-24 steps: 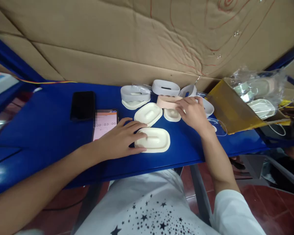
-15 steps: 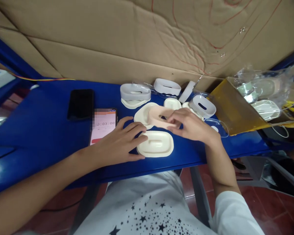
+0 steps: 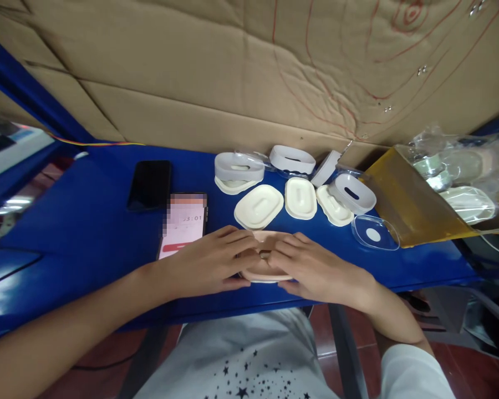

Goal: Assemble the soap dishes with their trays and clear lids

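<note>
Both my hands press down on a pink oval cover (image 3: 263, 270) that sits over a cream oval tray near the front edge of the blue table (image 3: 83, 233). My left hand (image 3: 210, 263) grips its left end with curled fingers. My right hand (image 3: 311, 270) grips its right end the same way. The cream tray beneath is mostly hidden. Behind my hands lie three more cream oval trays (image 3: 258, 206) in a row.
White oval covers (image 3: 239, 166) and a clear lid (image 3: 374, 233) lie farther back and to the right. A black phone (image 3: 149, 184) and a lit phone (image 3: 183, 224) rest at left. A yellow board (image 3: 403, 202) with plastic bags (image 3: 457, 166) lies at right. Cardboard (image 3: 233, 72) backs the table.
My right hand lifted the pink cover from the back row, carried it forward and set it over the cream tray held by my left hand. Both hands now press on it.
</note>
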A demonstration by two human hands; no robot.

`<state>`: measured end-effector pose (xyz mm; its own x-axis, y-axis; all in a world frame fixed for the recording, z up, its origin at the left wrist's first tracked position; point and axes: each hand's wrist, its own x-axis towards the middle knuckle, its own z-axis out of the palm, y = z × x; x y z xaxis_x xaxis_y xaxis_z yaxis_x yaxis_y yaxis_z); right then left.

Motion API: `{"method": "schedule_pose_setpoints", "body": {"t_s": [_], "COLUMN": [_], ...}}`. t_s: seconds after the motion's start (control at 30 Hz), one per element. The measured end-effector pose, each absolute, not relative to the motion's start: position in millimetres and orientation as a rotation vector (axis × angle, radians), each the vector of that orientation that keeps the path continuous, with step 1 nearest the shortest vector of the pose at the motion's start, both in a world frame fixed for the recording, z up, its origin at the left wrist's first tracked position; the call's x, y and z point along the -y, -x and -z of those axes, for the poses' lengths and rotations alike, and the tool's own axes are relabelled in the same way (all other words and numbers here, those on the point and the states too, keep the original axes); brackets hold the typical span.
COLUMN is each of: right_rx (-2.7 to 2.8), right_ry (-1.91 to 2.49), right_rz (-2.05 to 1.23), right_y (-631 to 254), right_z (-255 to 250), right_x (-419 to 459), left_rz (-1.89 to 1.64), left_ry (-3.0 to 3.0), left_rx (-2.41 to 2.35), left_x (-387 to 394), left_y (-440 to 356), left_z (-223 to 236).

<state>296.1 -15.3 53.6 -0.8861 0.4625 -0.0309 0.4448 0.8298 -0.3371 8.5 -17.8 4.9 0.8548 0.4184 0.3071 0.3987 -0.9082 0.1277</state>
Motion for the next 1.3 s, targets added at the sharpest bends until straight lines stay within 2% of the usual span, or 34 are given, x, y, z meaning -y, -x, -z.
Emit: {"method": "schedule_pose_setpoints", "body": {"t_s": [0.2,0.37,0.53,0.7,0.93,1.03,1.17,1.3], "right_rx": [2.894,2.815,2.628,2.652,2.677,2.754,2.776,2.709], "right_ry": [0.635,0.446,0.888,0.96,1.19,1.195,0.989,1.091], "right_rz": [-0.528,-0.737,-0.257,-0.154,0.233,0.186,-0.019,-0.219], "right_y": [-283,-290,-312,-300,-229,-223,-232,-235], "right_z": [-43,-47,-30,-22,-45,-47,-46,-36], "right_x": [21,-10,-51,-81,-149,-151,-138,-141], "left_rz": [-0.528,-0.505,-0.601,-0.634,-0.543,-0.501,-0.503,-0.494], "left_ry": [-3.011,-2.95,-2.857,-2.837,-2.835,-2.895,-2.943,-2.857], "left_rx": [-0.613,-0.634,-0.629,-0.592,-0.669,-0.663,-0.654,-0.715], "left_x": [18,22,26,22,25,26,26,26], "left_y": [-10,-8,-5,-5,-8,-10,-10,-8], "left_z": [-7,-12,-21,-25,-22,-21,-18,-18]}}
